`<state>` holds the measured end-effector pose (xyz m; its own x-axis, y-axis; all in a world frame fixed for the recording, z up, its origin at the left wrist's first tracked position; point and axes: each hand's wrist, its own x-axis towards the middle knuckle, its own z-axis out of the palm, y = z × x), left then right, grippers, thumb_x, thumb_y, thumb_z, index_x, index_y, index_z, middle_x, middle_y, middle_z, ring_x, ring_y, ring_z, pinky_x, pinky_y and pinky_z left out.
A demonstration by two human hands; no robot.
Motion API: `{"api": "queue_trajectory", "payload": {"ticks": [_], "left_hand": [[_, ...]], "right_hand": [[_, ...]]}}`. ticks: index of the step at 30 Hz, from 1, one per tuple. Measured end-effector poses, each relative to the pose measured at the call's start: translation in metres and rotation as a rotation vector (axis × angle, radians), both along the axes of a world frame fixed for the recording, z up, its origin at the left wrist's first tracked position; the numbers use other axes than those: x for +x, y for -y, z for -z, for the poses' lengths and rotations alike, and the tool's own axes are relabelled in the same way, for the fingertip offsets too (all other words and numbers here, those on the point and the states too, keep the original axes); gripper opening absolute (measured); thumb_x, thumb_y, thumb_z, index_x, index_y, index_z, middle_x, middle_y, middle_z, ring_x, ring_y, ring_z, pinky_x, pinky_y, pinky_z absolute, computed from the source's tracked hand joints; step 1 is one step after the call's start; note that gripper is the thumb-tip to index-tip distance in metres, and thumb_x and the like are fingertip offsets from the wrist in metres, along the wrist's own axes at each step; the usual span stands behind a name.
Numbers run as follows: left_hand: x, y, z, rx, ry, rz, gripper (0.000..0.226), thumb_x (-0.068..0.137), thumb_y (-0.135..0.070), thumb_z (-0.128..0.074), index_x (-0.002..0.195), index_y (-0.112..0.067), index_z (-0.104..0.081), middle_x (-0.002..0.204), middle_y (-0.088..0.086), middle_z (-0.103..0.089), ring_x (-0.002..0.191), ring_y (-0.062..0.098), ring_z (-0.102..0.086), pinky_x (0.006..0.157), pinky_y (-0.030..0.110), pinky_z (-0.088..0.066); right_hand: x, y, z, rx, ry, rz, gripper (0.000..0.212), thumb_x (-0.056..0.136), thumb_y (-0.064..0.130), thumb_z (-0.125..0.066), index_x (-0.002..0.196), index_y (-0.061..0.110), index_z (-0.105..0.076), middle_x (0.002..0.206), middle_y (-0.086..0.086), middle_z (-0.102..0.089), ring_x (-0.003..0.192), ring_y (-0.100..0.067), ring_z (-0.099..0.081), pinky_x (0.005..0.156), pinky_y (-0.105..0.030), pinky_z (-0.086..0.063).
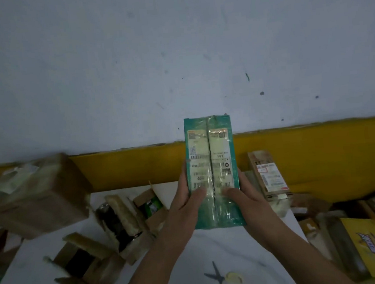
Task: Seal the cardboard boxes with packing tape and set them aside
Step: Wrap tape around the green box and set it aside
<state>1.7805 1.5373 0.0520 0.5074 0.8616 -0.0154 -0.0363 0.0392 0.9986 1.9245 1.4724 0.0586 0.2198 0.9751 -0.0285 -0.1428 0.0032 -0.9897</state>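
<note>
i see the green box [211, 162] held upright above the white table [238, 249]. my left hand [187, 201] grips its left edge, my right hand [241, 196] its right, thumbs on the labelled face. scissors [223, 278] lie below, open cardboard boxes [86, 243] to the left.

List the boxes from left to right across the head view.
big taped brown box → open box nearest the camera → open box with dark contents → green box → labelled brown box → yellow box
</note>
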Motion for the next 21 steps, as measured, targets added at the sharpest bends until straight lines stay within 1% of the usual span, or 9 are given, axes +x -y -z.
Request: {"api": "queue_trajectory", "payload": {"ticks": [3,5,7,10,11,13,15,17,21], "left_hand": [[-0.002,0.004,-0.004,0.075,-0.04,0.005,0.062,0.102,-0.016,-0.045,0.148,-0.049,-0.021,0.145,-0.018,-0.046,0.13,0.003,-0.048,0.107,0.039,-0.045],[-0.003,0.004,-0.005,0.099,-0.024,-0.013,0.064,0.099,-0.009,-0.052,0.141,-0.05,-0.026,0.141,-0.011,-0.05,0.125,0.007,-0.054,0.096,0.035,-0.053],[-0.004,0.0,-0.006,0.096,-0.019,-0.049,0.077,0.086,-0.01,-0.062,0.136,-0.054,-0.025,0.144,-0.005,-0.045,0.124,0.014,-0.055,0.09,0.038,-0.056],[-0.002,0.0,-0.014,0.064,-0.066,-0.083,0.085,0.079,-0.047,-0.069,0.139,-0.068,-0.013,0.152,-0.024,-0.018,0.142,0.016,-0.031,0.101,0.049,-0.048],[0.0,0.0,-0.019,0.08,-0.111,-0.117,0.079,0.078,-0.062,-0.065,0.141,-0.065,-0.017,0.147,-0.026,-0.019,0.142,0.012,-0.029,0.104,0.047,-0.046],[0.005,-0.003,-0.023,0.136,-0.152,-0.188,0.072,0.077,-0.077,-0.053,0.141,-0.05,-0.033,0.132,-0.014,-0.035,0.13,0.008,-0.043,0.103,0.043,-0.048],[0.009,-0.004,-0.024,0.14,-0.118,-0.2,0.07,0.077,-0.075,-0.05,0.136,-0.039,-0.037,0.129,-0.007,-0.044,0.12,0.009,-0.052,0.099,0.044,-0.05],[0.012,-0.004,-0.023,0.102,-0.08,-0.155,0.062,0.081,-0.066,-0.048,0.134,-0.036,-0.036,0.125,-0.001,-0.057,0.11,0.014,-0.063,0.092,0.043,-0.055],[0.012,-0.004,-0.024,0.089,-0.085,-0.162,0.046,0.086,-0.057,-0.042,0.124,-0.032,-0.044,0.108,0.0,-0.068,0.092,0.009,-0.069,0.076,0.03,-0.059]], "right_hand": [[-0.003,0.002,-0.003,0.015,0.016,0.002,0.052,0.101,0.004,-0.042,0.143,0.035,-0.042,0.122,0.014,-0.066,0.11,-0.009,-0.065,0.084,-0.027,-0.057],[-0.004,0.001,-0.003,0.015,-0.025,-0.006,0.048,0.1,0.007,-0.047,0.138,0.035,-0.046,0.121,0.009,-0.067,0.11,-0.015,-0.066,0.085,-0.034,-0.058],[-0.003,-0.004,-0.004,0.005,-0.111,0.043,0.035,0.097,0.026,-0.056,0.131,0.032,-0.052,0.12,0.0,-0.068,0.11,-0.022,-0.066,0.088,-0.044,-0.056],[-0.002,-0.01,-0.012,0.023,0.014,0.125,0.035,0.091,0.05,-0.054,0.121,0.035,-0.056,0.118,0.0,-0.066,0.104,-0.013,-0.068,0.077,-0.028,-0.058],[-0.003,-0.011,-0.014,0.027,0.065,0.134,0.036,0.088,0.052,-0.052,0.119,0.034,-0.057,0.116,0.0,-0.065,0.1,-0.01,-0.068,0.074,-0.024,-0.057],[-0.007,-0.013,-0.017,0.039,0.101,0.163,0.044,0.085,0.054,-0.049,0.118,0.027,-0.055,0.112,-0.003,-0.063,0.095,-0.007,-0.067,0.071,-0.022,-0.056],[-0.009,-0.016,-0.019,0.044,0.122,0.206,0.047,0.085,0.055,-0.047,0.117,0.021,-0.052,0.106,-0.003,-0.062,0.088,-0.002,-0.066,0.065,-0.017,-0.054],[-0.011,-0.019,-0.021,0.044,0.134,0.227,0.038,0.092,0.049,-0.047,0.115,0.019,-0.051,0.099,0.0,-0.062,0.078,0.002,-0.065,0.059,-0.014,-0.052],[-0.012,-0.025,-0.019,0.06,0.276,0.267,0.028,0.098,0.037,-0.048,0.111,0.013,-0.051,0.1,-0.008,-0.061,0.08,-0.008,-0.065,0.06,-0.011,-0.051]]}}
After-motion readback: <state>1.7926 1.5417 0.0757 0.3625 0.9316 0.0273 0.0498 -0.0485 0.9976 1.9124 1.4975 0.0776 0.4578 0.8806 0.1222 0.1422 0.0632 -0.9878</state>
